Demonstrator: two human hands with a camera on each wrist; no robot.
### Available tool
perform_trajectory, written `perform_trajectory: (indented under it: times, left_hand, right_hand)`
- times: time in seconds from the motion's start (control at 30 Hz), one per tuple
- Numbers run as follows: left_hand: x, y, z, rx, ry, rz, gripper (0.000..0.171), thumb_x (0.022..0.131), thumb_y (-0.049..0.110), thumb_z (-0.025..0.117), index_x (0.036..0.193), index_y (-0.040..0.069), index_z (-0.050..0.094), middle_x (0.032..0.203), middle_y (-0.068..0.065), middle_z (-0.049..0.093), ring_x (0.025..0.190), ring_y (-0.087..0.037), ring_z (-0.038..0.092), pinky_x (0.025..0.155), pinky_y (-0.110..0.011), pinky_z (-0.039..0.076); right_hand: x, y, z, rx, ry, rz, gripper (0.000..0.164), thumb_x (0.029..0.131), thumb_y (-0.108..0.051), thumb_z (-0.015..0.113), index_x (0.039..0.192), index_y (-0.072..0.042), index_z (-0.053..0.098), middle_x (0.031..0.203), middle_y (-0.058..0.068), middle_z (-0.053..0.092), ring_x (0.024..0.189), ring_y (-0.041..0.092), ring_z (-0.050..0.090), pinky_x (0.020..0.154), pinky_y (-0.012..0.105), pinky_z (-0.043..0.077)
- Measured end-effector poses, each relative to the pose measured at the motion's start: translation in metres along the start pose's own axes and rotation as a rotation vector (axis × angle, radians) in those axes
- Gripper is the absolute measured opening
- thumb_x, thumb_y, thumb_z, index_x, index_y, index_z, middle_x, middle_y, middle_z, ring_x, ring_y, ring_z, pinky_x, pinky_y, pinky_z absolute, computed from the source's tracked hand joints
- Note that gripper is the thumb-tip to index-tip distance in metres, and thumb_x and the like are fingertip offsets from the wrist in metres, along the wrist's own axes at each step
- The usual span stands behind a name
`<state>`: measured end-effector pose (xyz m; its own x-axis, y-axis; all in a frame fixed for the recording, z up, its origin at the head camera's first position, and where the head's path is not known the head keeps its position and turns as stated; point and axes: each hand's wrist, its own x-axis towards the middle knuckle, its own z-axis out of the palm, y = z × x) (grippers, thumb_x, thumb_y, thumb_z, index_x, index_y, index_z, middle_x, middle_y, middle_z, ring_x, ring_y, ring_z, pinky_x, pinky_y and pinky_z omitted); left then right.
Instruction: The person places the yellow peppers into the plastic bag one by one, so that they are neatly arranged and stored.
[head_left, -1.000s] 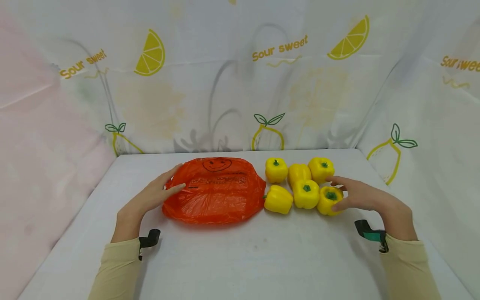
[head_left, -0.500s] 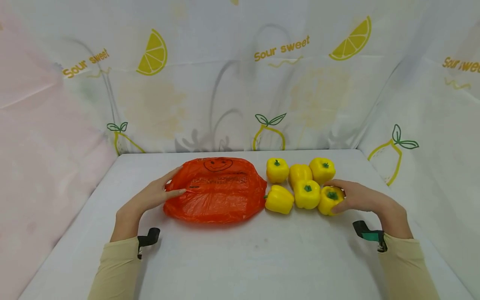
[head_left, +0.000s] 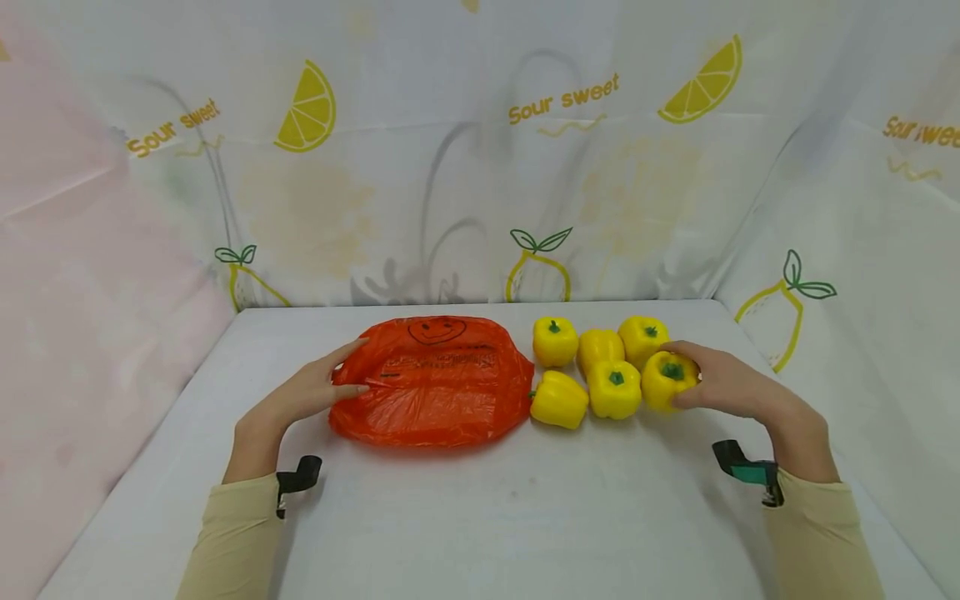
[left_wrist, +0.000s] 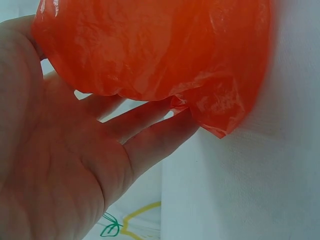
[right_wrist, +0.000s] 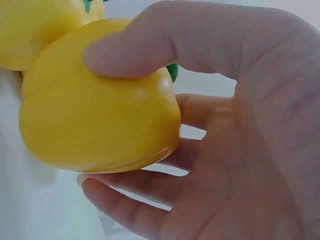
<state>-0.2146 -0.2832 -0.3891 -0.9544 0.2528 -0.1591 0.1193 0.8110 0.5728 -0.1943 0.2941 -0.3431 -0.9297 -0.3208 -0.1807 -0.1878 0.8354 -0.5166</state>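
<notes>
My right hand [head_left: 731,383] grips a yellow bell pepper [head_left: 663,381] at the right end of the group. In the right wrist view its thumb lies across the pepper [right_wrist: 100,120], and the fingers pass behind it. My left hand [head_left: 300,396] spans the left edge of a red plastic bag [head_left: 442,408] with a smiley face printed on it. The thumb touches the near side of the bag. Seen from the left wrist, relaxed, spread fingers reach behind the bag [left_wrist: 150,50], and their tips are partly hidden by it.
More yellow peppers sit between the bag and my right hand, among them an upright one [head_left: 614,390] and one on its side [head_left: 558,400] beside the bag. The white table [head_left: 510,517] ends at a lemon-printed cloth [head_left: 420,192] behind.
My right hand has closed on the right-end pepper and shifted it a little away from me and to the right. My left hand and the bag have hardly moved.
</notes>
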Motion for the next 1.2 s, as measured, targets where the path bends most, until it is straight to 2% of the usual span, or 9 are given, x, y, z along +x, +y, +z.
perform_trajectory:
  times: [0.17,0.4,0.53,0.67,0.8,0.97,1.2]
  left_hand:
    - [0.001,0.0,-0.001,-0.005,-0.01,0.012,0.081,0.094,0.041,0.063,0.16,0.02,0.019,0.163,-0.018,0.025,0.146,-0.046,0.028,0.113,-0.07,0.028]
    - [0.001,0.001,0.0,-0.008,-0.012,0.002,0.079,0.095,0.038,0.063,0.16,0.022,0.021,0.163,-0.018,0.027,0.146,-0.045,0.029,0.112,-0.07,0.03]
    - [0.001,0.002,0.001,-0.016,-0.016,-0.003,0.079,0.094,0.037,0.063,0.159,0.022,0.021,0.163,-0.018,0.027,0.146,-0.045,0.028,0.112,-0.07,0.03]
    - [0.001,0.002,0.0,-0.017,-0.019,-0.003,0.08,0.094,0.038,0.064,0.159,0.022,0.022,0.163,-0.019,0.027,0.146,-0.046,0.028,0.112,-0.071,0.029]
    - [0.003,0.0,-0.002,-0.004,-0.01,0.003,0.08,0.094,0.038,0.064,0.159,0.022,0.022,0.163,-0.019,0.027,0.146,-0.046,0.028,0.113,-0.071,0.028]
    - [0.003,-0.001,-0.003,-0.01,-0.007,0.009,0.079,0.094,0.036,0.064,0.159,0.022,0.023,0.163,-0.018,0.027,0.146,-0.045,0.028,0.113,-0.07,0.029]
    - [0.002,0.001,0.001,-0.018,-0.006,0.006,0.078,0.094,0.034,0.064,0.159,0.024,0.023,0.163,-0.018,0.028,0.146,-0.045,0.029,0.113,-0.07,0.029]
  right_hand:
    - [-0.002,-0.008,-0.005,0.001,0.072,-0.02,0.079,0.08,-0.025,0.071,0.148,-0.004,0.038,0.145,0.023,0.048,0.115,0.034,0.051,0.095,0.055,0.049]
    - [-0.001,-0.022,-0.009,0.03,0.173,-0.042,0.079,0.083,-0.021,0.07,0.152,-0.008,0.032,0.146,0.02,0.045,0.112,0.031,0.05,0.09,0.045,0.051]
    - [0.002,-0.034,-0.01,0.064,0.226,-0.073,0.078,0.086,-0.021,0.069,0.153,-0.009,0.031,0.145,0.019,0.045,0.114,0.032,0.051,0.093,0.046,0.051]
    - [0.01,-0.048,-0.004,0.124,0.221,-0.08,0.079,0.087,-0.022,0.069,0.153,-0.01,0.027,0.143,0.019,0.046,0.117,0.033,0.052,0.099,0.051,0.05]
    - [0.026,-0.064,0.005,0.161,0.199,-0.097,0.079,0.086,-0.024,0.07,0.151,-0.011,0.027,0.141,0.017,0.048,0.117,0.032,0.053,0.101,0.051,0.048]
    - [0.049,-0.085,0.02,0.188,0.167,-0.139,0.078,0.083,-0.026,0.072,0.149,-0.017,0.031,0.138,0.011,0.051,0.115,0.029,0.054,0.1,0.047,0.049]
    - [0.066,-0.116,0.041,0.215,0.111,-0.187,0.075,0.079,-0.023,0.072,0.146,-0.022,0.037,0.133,0.007,0.056,0.112,0.026,0.056,0.1,0.048,0.049]
